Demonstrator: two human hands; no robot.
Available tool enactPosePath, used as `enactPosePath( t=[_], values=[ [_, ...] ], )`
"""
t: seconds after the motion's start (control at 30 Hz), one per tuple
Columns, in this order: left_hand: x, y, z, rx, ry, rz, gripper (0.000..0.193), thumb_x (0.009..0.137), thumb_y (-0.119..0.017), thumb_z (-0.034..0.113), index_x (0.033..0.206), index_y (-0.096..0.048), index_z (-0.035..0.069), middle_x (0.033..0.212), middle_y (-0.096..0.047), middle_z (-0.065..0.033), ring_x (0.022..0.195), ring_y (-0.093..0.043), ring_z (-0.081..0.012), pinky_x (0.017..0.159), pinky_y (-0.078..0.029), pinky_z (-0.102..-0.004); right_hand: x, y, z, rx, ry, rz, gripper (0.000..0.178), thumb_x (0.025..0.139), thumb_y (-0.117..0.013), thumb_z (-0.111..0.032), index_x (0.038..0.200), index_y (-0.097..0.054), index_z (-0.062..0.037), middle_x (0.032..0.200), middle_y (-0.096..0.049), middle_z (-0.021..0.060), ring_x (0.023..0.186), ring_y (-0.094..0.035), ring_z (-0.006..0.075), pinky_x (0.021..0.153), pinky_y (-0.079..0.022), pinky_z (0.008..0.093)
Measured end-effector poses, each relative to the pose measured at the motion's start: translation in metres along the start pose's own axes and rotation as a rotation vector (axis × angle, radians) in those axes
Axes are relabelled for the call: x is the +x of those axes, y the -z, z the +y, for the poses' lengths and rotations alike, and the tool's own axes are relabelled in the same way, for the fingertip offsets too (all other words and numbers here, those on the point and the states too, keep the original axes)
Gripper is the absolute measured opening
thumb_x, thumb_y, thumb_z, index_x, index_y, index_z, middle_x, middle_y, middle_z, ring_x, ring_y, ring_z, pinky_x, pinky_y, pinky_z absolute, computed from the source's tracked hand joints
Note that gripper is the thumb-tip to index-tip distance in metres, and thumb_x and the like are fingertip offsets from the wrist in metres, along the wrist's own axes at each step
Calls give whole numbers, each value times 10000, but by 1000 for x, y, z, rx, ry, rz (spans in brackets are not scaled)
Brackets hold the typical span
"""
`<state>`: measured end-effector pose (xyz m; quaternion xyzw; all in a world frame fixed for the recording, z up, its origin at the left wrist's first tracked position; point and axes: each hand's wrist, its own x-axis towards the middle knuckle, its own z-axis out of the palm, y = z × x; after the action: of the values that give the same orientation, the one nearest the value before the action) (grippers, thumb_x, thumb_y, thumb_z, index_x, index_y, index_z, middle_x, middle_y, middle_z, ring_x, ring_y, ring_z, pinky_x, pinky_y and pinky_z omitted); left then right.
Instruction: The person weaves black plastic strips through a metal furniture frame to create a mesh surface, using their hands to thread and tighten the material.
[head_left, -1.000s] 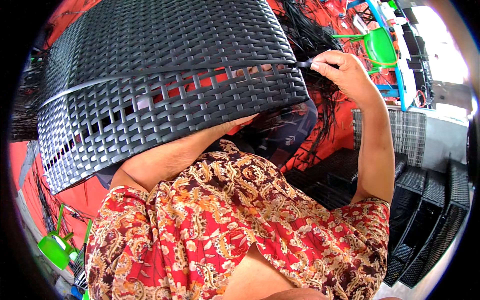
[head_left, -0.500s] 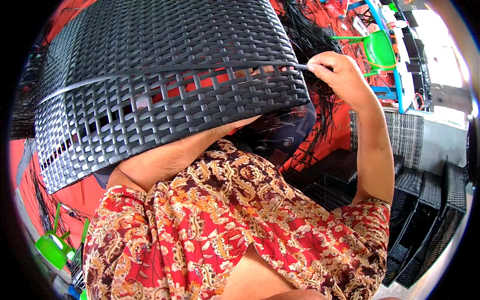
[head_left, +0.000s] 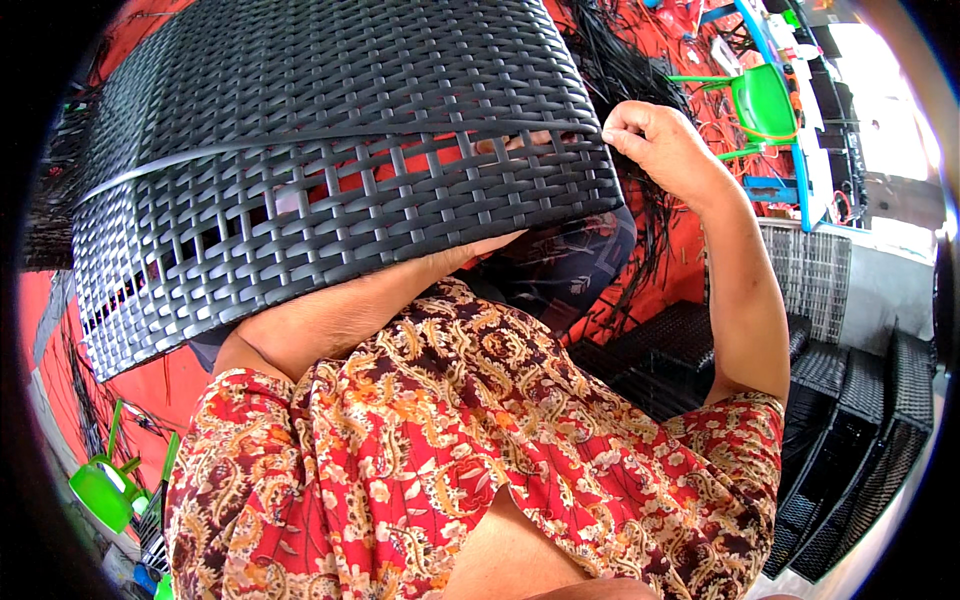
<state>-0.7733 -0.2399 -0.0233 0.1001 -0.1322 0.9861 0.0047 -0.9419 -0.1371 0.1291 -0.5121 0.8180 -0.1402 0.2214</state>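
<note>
Crosswise: one long, flat, black plastic strip (head_left: 340, 136), running leftward from your nearer right grip (head_left: 655, 142), pinched at its end; left grip (head_left: 515, 142) behind black woven panel (head_left: 350, 60), closure untellable.

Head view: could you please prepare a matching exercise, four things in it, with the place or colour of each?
1. Right hand
2. Left hand
3. Flat strip
4. Upper-right plastic chair

A. Bright green
B. Behind the black wicker weave, partly seen through gaps
C. At the weave's right edge
D. Stretched across the weave

Pairs: 1-C; 2-B; 3-D; 4-A
</note>
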Motion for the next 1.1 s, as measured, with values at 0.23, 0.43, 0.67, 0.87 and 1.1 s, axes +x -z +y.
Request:
enactPosePath(
  t=[0.23,0.43,0.67,0.87,1.1],
  values=[
    [-1,0,0,-7,-9,-5,242,937,-481,138,1149,-530,33,1152,-570,-143,1085,-555,-265,977,-443,-382,-1,-16,-22,-194,-9,101,152,824,-616,-191,846,-577,-45,783,-598,121,760,-587,331,671,-460,407],
    [1,-1,-2,-21,-5,-12,247,939,-479,141,1155,-527,32,1156,-568,-145,1087,-554,-266,978,-443,-382,-7,-22,-18,-286,164,269,108,832,-606,-185,854,-602,-79,933,-565,90,873,-563,307,752,-444,412],
    [0,-4,0,-16,-15,-25,252,940,-476,145,1161,-522,31,1160,-566,-147,1089,-553,-267,980,-443,-383,-17,-22,-36,-598,292,491,130,716,-690,-180,838,-656,-148,911,-566,-25,862,-538,222,828,-361,368],
    [-3,-4,2,-10,-30,-25,257,942,-473,148,1166,-518,31,1164,-563,-148,1091,-552,-268,981,-442,-383,-25,-14,-45,-533,221,502,119,710,-709,-178,802,-658,-122,867,-578,10,877,-541,233,797,-382,389],
    [-1,-7,0,-15,-18,-34,263,943,-470,152,1172,-514,30,1168,-561,-150,1094,-551,-269,982,-442,-384,-3,-36,-40,-174,173,378,161,760,-693,-163,769,-590,-39,786,-568,105,745,-566,300,680,-466,391]
  ],
)
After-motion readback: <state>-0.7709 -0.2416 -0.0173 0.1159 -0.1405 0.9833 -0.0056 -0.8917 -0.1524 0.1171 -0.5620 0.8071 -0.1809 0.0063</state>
